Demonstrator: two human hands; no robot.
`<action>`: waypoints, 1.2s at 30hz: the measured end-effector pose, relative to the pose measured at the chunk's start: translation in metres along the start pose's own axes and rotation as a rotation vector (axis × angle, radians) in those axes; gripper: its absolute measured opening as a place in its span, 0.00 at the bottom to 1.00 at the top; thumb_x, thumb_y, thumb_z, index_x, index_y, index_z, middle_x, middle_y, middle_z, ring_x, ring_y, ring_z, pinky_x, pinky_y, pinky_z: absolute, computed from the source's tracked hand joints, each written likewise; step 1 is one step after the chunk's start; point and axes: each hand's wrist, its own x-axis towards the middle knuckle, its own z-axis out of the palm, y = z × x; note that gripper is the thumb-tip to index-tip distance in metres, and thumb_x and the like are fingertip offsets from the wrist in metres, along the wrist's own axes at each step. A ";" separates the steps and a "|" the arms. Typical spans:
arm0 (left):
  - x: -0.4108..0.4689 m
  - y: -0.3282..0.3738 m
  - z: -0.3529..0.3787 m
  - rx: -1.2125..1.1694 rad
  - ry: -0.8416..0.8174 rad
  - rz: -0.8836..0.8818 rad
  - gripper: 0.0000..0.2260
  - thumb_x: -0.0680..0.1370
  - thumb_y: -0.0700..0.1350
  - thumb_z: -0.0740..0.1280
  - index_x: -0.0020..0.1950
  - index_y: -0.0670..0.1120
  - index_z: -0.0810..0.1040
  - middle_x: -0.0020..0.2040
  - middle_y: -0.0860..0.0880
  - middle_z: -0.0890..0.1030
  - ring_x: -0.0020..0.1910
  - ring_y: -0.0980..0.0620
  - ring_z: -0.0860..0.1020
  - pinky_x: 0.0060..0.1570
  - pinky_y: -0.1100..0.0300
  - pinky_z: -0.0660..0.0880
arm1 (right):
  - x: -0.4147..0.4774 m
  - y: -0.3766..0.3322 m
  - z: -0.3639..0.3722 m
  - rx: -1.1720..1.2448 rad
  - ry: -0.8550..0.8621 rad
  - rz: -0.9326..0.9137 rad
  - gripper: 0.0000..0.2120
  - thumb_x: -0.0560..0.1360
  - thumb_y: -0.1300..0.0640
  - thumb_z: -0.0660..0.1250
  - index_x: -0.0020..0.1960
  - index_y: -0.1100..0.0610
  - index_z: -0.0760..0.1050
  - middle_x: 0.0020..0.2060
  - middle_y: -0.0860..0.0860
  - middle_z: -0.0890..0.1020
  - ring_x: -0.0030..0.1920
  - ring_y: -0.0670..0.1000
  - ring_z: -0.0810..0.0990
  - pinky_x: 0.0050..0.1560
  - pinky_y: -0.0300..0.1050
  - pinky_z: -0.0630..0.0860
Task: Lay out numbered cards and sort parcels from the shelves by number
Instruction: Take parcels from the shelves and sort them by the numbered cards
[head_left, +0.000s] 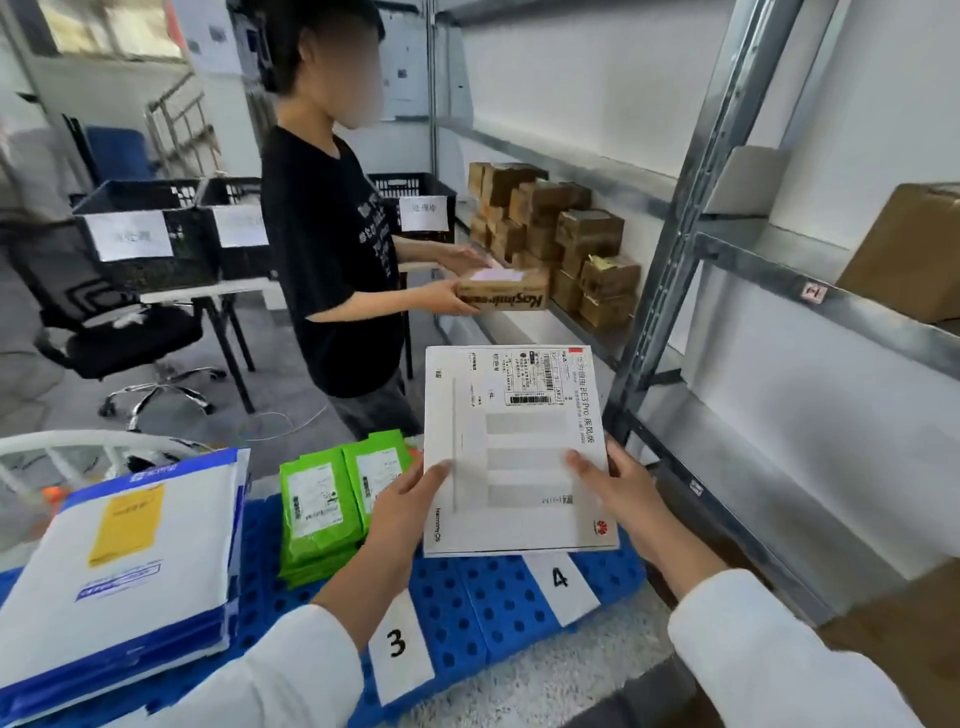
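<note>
- Two grips carry one flat white cardboard retail box (519, 457), barcode label and red logo face up, over the blue perforated plastic pallet (483, 608)
- At the box's left edge near the lower corner, the left grip (402, 512) pinches it, thumb on the printed face and the other fingers hidden beneath
- At the opposite edge the right grip (626, 493) pinches it too, thumb laid across the face, fingers under the side
- So the box lies between the two grips, its length running away from the person; its near edge covers the far end of the white paper card marked 4 (561, 582), and whether it touches the pallet cannot be told
- Just left lies the white paper card marked 3 (397, 647), its far end hidden by the left forearm, with a stack of green plastic mailer bags (322, 509) behind it and white-and-blue padded mailers with a yellow label (130, 561) further left
- Handling, as a judgement: a stiff, thin-walled carton, probably fairly light, smooth and a little slippery; corners would dent easily, so it wants setting down flat, not dropping
- Best hold looks like the two long edges with fingers supporting underneath, keeping it level
</note>
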 end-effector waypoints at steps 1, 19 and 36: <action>0.012 0.002 0.004 0.014 0.013 -0.006 0.29 0.64 0.64 0.74 0.64 0.59 0.77 0.59 0.54 0.82 0.57 0.48 0.81 0.59 0.46 0.76 | 0.016 -0.003 -0.003 -0.013 -0.016 -0.008 0.17 0.73 0.44 0.70 0.61 0.41 0.73 0.52 0.45 0.82 0.51 0.49 0.82 0.50 0.49 0.80; 0.160 -0.035 0.059 0.037 0.374 -0.130 0.38 0.57 0.67 0.76 0.63 0.52 0.79 0.56 0.54 0.83 0.56 0.50 0.81 0.62 0.50 0.74 | 0.226 0.016 -0.020 -0.151 -0.249 0.081 0.23 0.74 0.43 0.68 0.68 0.45 0.71 0.56 0.45 0.81 0.52 0.49 0.80 0.50 0.47 0.80; 0.181 -0.032 0.067 0.384 0.423 -0.164 0.16 0.76 0.62 0.65 0.39 0.50 0.77 0.41 0.48 0.78 0.39 0.50 0.75 0.39 0.58 0.68 | 0.270 0.041 -0.018 -0.212 -0.343 0.175 0.29 0.73 0.42 0.69 0.71 0.41 0.64 0.61 0.45 0.78 0.53 0.48 0.80 0.49 0.48 0.82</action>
